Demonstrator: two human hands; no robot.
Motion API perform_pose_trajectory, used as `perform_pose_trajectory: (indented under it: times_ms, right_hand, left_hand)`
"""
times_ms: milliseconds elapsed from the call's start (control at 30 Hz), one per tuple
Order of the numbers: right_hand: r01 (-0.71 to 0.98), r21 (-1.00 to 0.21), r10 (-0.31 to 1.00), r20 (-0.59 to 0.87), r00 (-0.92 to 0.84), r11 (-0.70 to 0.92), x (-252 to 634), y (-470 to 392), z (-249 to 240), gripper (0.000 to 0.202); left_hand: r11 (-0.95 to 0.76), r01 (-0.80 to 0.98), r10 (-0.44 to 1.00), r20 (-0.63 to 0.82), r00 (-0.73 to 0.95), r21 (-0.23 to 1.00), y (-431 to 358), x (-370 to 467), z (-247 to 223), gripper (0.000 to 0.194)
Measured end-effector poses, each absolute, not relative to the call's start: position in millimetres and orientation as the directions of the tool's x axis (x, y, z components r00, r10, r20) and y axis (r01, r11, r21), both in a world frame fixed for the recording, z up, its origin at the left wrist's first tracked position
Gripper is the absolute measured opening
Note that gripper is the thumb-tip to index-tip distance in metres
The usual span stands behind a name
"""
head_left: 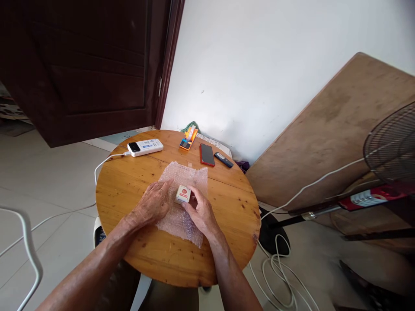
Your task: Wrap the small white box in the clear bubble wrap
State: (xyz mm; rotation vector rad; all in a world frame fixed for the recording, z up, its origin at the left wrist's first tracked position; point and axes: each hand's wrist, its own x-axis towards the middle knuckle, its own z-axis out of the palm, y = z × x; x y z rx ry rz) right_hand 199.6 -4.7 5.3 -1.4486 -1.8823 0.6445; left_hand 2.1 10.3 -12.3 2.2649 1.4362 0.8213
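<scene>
A sheet of bubble wrap (184,226) lies on the round wooden table (233,203). On the wrap is a small white box (183,194) with a red print on top. My right hand (200,211) grips the box from its right side, thumb and fingers at its edges. My left hand (154,202) rests flat on the left part of the wrap, fingers stretched out, a little left of the box and apart from it.
Along the table's far side are a white power bank (145,147) with a cable, an orange tape dispenser (188,138), a red-edged phone (207,154) and a dark remote (223,160). A fan (392,142) stands at the right; cables coil on the floor.
</scene>
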Motion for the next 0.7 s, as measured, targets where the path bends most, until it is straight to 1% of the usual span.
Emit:
perform_pose_trajectory:
  times_ms: [133, 267, 333, 400, 500, 567, 700]
  right_hand:
    - [0.642, -0.723, 0.967, 0.197, -0.162, 0.255, 199, -4, 5, 0.053]
    - [0.632, -0.721, 0.959, 0.229, -0.169, 0.284, 198, -3, 3, 0.054]
    - [0.636, -0.713, 0.955, 0.244, -0.169, 0.295, 197, -4, 2, 0.055]
    - [0.642, -0.703, 0.952, 0.253, -0.175, 0.305, 197, -5, 2, 0.056]
    - [0.648, -0.692, 0.947, 0.259, -0.189, 0.318, 197, -6, 2, 0.057]
    - [0.645, -0.696, 0.948, 0.254, -0.191, 0.316, 198, -5, 2, 0.058]
    - [0.624, -0.716, 0.95, 0.236, -0.205, 0.313, 200, -4, 2, 0.056]
  left_hand:
    - [-0.424, 0.679, 0.905, 0.31, 0.291, 0.599, 14, 0, -12, 0.074]
    - [-0.421, 0.637, 0.907, 0.301, 0.294, 0.646, 4, -11, 2, 0.074]
    - [-0.469, 0.644, 0.883, 0.311, 0.352, 0.604, -10, -19, 11, 0.07]
    - [-0.535, 0.661, 0.844, 0.307, 0.44, 0.526, -26, -26, 16, 0.067]
    - [-0.594, 0.697, 0.804, 0.266, 0.532, 0.401, -46, -29, 16, 0.072]
    - [-0.601, 0.724, 0.799, 0.254, 0.545, 0.337, -53, -27, 12, 0.07]
    - [-0.585, 0.758, 0.809, 0.267, 0.523, 0.288, -52, -16, 7, 0.052]
